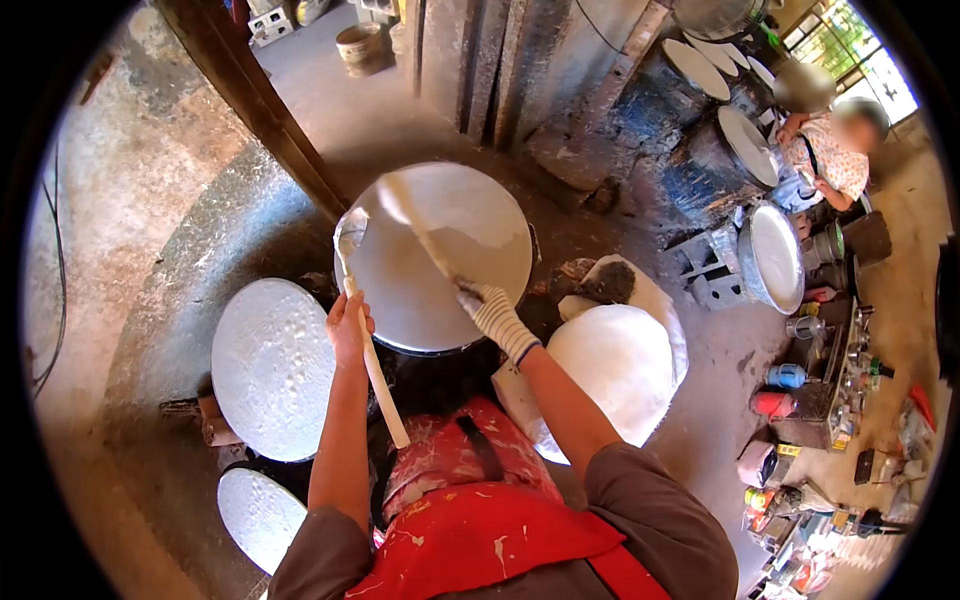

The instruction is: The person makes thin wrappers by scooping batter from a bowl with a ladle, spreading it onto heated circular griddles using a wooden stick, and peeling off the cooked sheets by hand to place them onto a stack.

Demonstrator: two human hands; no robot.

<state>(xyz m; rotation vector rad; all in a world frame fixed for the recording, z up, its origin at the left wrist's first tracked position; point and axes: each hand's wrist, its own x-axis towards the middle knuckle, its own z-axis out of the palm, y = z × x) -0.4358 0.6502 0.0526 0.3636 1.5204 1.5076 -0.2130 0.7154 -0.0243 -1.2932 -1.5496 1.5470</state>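
Note:
My left hand [350,328] is closed around the pale handle of a long stick-like tool [385,400], whose white-coated head rests at the left rim of a large round pan [430,290]. My right hand [497,316], in a striped glove, grips another long wooden-handled tool [425,235]. Motion blurs its far end over the pan. The pan's surface is greyish white, with a paler patch and a darker patch. Left of it lies a round white bumpy surface [272,370], with a smaller similar one [262,515] below.
A white domed mass [610,370] sits on pale sheeting at my right. Blue-black drums [710,165] with white tops stand at the back right, near another person [825,160]. A white-filled basin [775,258] is beside concrete blocks [715,285]. A wooden post [250,100] slants behind the pan.

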